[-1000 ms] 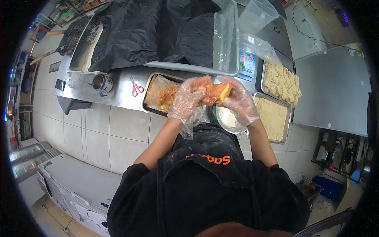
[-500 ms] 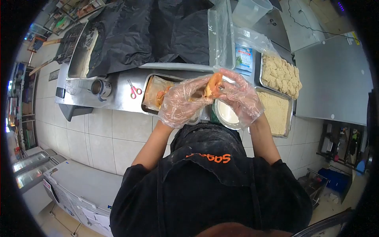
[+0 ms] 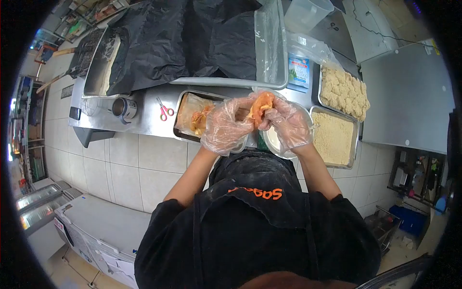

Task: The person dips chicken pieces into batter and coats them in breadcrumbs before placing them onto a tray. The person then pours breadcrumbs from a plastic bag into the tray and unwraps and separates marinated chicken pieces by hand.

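Note:
In clear plastic gloves, my left hand point(image 3: 227, 126) and my right hand point(image 3: 290, 124) both grip an orange, moist piece of raw meat point(image 3: 261, 107), which looks like marinated chicken. The fingers of each hand pinch it from its own side, above the table's near edge. Left of my left hand lies a metal tray point(image 3: 179, 131) with a plastic bag point(image 3: 189, 107) holding more orange meat point(image 3: 199, 119). Below my right hand, partly covered by it, stands a bowl of white liquid point(image 3: 274, 142). Right of that hand is a tray of pale crumbs point(image 3: 335, 138).
Behind the crumbs, another tray holds lumpy coated pieces point(image 3: 344, 91). A blue-white packet point(image 3: 298, 72) and a clear plastic jug point(image 3: 308, 14) stand at the back right. Black sheeting point(image 3: 192, 43) covers large trays. Pink-handled scissors point(image 3: 166, 111) and a metal can point(image 3: 125, 110) lie left.
My right hand has moved left and slightly down, closer to my left hand. The meat's upper end now shows more, with both hands still on it.

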`<state>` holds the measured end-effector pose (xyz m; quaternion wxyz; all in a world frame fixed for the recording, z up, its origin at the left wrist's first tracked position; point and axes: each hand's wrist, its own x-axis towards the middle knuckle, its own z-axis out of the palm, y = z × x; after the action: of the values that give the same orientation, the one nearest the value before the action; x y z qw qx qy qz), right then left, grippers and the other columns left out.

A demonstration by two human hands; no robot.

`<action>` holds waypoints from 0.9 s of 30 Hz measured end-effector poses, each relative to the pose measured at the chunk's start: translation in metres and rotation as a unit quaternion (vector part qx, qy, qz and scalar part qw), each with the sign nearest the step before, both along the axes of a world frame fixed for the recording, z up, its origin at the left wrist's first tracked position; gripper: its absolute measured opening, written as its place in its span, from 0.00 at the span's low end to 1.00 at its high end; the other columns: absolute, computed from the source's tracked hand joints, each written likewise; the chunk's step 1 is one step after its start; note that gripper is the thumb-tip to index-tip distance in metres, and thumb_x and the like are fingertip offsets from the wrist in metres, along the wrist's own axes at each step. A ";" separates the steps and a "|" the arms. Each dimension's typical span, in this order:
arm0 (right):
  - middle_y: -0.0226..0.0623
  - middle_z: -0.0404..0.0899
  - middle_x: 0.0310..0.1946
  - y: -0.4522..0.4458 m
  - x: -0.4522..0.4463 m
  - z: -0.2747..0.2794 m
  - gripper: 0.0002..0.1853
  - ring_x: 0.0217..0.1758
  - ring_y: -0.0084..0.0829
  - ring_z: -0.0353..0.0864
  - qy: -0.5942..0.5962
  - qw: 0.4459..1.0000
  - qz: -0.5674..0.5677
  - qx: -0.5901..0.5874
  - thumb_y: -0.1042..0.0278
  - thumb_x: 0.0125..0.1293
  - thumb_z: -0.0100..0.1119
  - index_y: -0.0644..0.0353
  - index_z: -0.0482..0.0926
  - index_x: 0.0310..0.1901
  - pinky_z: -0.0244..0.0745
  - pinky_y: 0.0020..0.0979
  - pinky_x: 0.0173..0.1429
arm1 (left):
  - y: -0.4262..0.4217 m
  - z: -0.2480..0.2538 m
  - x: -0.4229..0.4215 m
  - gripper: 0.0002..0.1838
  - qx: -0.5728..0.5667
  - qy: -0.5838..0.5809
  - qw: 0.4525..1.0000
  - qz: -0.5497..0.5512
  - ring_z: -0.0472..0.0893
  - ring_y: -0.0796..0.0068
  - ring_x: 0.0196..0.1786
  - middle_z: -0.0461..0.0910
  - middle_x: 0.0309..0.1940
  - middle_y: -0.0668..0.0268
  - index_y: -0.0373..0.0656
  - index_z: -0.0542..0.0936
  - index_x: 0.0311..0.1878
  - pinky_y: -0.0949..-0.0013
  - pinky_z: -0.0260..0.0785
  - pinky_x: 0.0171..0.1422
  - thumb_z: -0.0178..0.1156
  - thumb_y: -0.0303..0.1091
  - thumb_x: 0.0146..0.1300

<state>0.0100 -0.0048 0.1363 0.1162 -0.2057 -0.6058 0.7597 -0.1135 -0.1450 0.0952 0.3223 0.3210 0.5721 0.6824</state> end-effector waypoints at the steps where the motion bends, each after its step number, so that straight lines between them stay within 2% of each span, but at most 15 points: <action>1: 0.39 0.79 0.53 0.000 0.001 0.003 0.18 0.53 0.24 0.79 0.000 1.000 0.001 0.000 0.73 0.72 0.54 0.67 0.73 0.61 0.76 0.25 0.58 | 0.001 0.000 0.000 0.26 -0.012 0.016 1.000 0.004 0.83 0.74 0.47 0.83 0.49 0.59 0.35 0.77 0.58 0.71 0.75 0.52 0.71 0.28 0.54; 2: 0.39 0.80 0.52 0.000 0.003 0.008 0.19 0.52 0.25 0.80 0.018 0.996 0.023 0.083 0.73 0.72 0.53 0.67 0.72 0.62 0.76 0.26 0.57 | 0.001 0.000 -0.002 0.26 -0.012 0.016 1.000 0.004 0.83 0.74 0.47 0.83 0.49 0.59 0.35 0.77 0.58 0.71 0.75 0.52 0.71 0.28 0.54; 3: 0.40 0.80 0.51 0.000 0.003 0.012 0.20 0.51 0.27 0.81 0.036 0.985 0.044 0.165 0.73 0.73 0.52 0.68 0.70 0.64 0.76 0.28 0.57 | 0.000 0.002 -0.003 0.28 -0.007 0.087 0.996 0.014 0.83 0.73 0.48 0.83 0.50 0.58 0.35 0.76 0.59 0.70 0.76 0.52 0.70 0.28 0.54; 4: 0.40 0.80 0.51 -0.001 -0.001 0.013 0.20 0.51 0.27 0.81 0.036 0.985 0.044 0.165 0.73 0.73 0.52 0.68 0.70 0.64 0.76 0.28 0.57 | 0.000 0.004 -0.005 0.29 -0.002 0.158 0.987 0.023 0.84 0.72 0.49 0.83 0.50 0.58 0.36 0.75 0.61 0.70 0.76 0.53 0.70 0.28 0.54; 7: 0.44 0.81 0.50 -0.004 -0.014 0.019 0.23 0.51 0.34 0.82 0.114 0.929 -0.023 0.351 0.74 0.73 0.50 0.66 0.65 0.68 0.74 0.32 0.58 | 0.001 0.038 -0.006 0.29 0.022 0.173 0.984 0.035 0.85 0.65 0.49 0.83 0.52 0.56 0.40 0.76 0.61 0.66 0.77 0.52 0.70 0.31 0.54; 8: 0.44 0.76 0.57 -0.005 -0.014 0.024 0.24 0.58 0.33 0.76 0.102 0.941 -0.009 0.322 0.74 0.73 0.50 0.66 0.64 0.69 0.68 0.32 0.63 | 0.002 0.047 -0.009 0.29 0.022 0.173 0.984 0.036 0.85 0.65 0.49 0.83 0.52 0.56 0.40 0.76 0.61 0.66 0.77 0.52 0.70 0.31 0.54; 9: 0.43 0.72 0.64 -0.005 -0.014 0.027 0.25 0.66 0.31 0.71 0.090 0.952 0.005 0.293 0.73 0.74 0.49 0.66 0.62 0.71 0.62 0.32 0.69 | 0.003 0.054 -0.013 0.28 0.004 0.239 0.970 0.033 0.85 0.62 0.47 0.83 0.50 0.54 0.42 0.77 0.61 0.65 0.77 0.51 0.70 0.32 0.54; 10: 0.43 0.72 0.64 -0.004 -0.013 0.028 0.25 0.66 0.31 0.71 0.090 0.952 0.008 0.293 0.73 0.74 0.49 0.66 0.62 0.71 0.62 0.32 0.69 | 0.004 0.058 -0.017 0.28 -0.014 0.304 0.952 0.031 0.85 0.59 0.45 0.83 0.49 0.53 0.45 0.78 0.60 0.63 0.77 0.49 0.69 0.34 0.55; 14: 0.43 0.68 0.68 0.001 -0.015 0.039 0.24 0.66 0.31 0.69 0.068 0.949 0.056 0.304 0.73 0.75 0.47 0.65 0.62 0.71 0.62 0.32 0.70 | 0.004 0.059 -0.027 0.26 -0.047 0.360 0.932 0.009 0.84 0.54 0.41 0.84 0.43 0.52 0.49 0.79 0.60 0.61 0.77 0.45 0.68 0.36 0.55; 16: 0.43 0.67 0.68 0.002 -0.019 0.041 0.24 0.66 0.31 0.69 0.075 0.947 0.078 0.303 0.73 0.75 0.47 0.64 0.62 0.70 0.62 0.31 0.69 | 0.005 0.059 -0.026 0.26 0.010 0.373 0.928 0.015 0.84 0.55 0.37 0.84 0.37 0.54 0.49 0.79 0.59 0.60 0.75 0.40 0.67 0.36 0.54; 20: 0.41 0.73 0.62 0.000 -0.025 0.035 0.23 0.61 0.28 0.72 0.089 0.963 0.036 0.251 0.73 0.75 0.46 0.63 0.64 0.69 0.65 0.31 0.66 | 0.004 0.045 -0.034 0.27 0.035 0.349 0.936 0.002 0.84 0.55 0.35 0.84 0.36 0.55 0.50 0.79 0.60 0.59 0.75 0.39 0.66 0.36 0.54; 22: 0.41 0.74 0.61 0.000 -0.026 0.036 0.23 0.60 0.27 0.73 0.069 0.973 0.038 0.217 0.73 0.75 0.47 0.63 0.64 0.69 0.66 0.30 0.66 | -0.001 0.047 -0.031 0.28 -0.019 0.293 0.956 -0.029 0.83 0.53 0.34 0.83 0.36 0.54 0.52 0.78 0.62 0.59 0.74 0.39 0.65 0.35 0.54; 24: 0.35 0.77 0.49 0.000 -0.028 0.041 0.20 0.43 0.21 0.78 0.056 0.973 0.046 0.220 0.74 0.74 0.47 0.63 0.66 0.66 0.76 0.24 0.47 | 0.000 0.044 -0.033 0.29 -0.006 0.309 0.951 -0.026 0.83 0.53 0.34 0.83 0.36 0.54 0.53 0.77 0.63 0.60 0.74 0.39 0.64 0.34 0.54; 25: 0.35 0.77 0.49 0.000 -0.028 0.037 0.20 0.43 0.21 0.78 0.056 0.973 0.046 0.221 0.74 0.74 0.47 0.63 0.66 0.66 0.76 0.24 0.47 | 0.000 0.043 -0.034 0.29 0.007 0.324 0.946 -0.024 0.83 0.53 0.35 0.83 0.37 0.54 0.54 0.77 0.64 0.60 0.74 0.40 0.63 0.34 0.55; 27: 0.34 0.77 0.48 0.000 -0.028 0.028 0.21 0.38 0.17 0.78 0.077 0.990 0.047 0.106 0.73 0.75 0.47 0.64 0.65 0.67 0.77 0.21 0.40 | 0.000 0.045 -0.036 0.29 -0.008 0.329 0.944 -0.031 0.83 0.52 0.36 0.84 0.38 0.54 0.52 0.77 0.64 0.61 0.74 0.41 0.62 0.33 0.55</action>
<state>-0.0175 -0.0045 0.1641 0.1480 -0.1041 -0.6809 0.7097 -0.1494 -0.1446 0.1403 0.1403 0.5426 0.6417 0.5236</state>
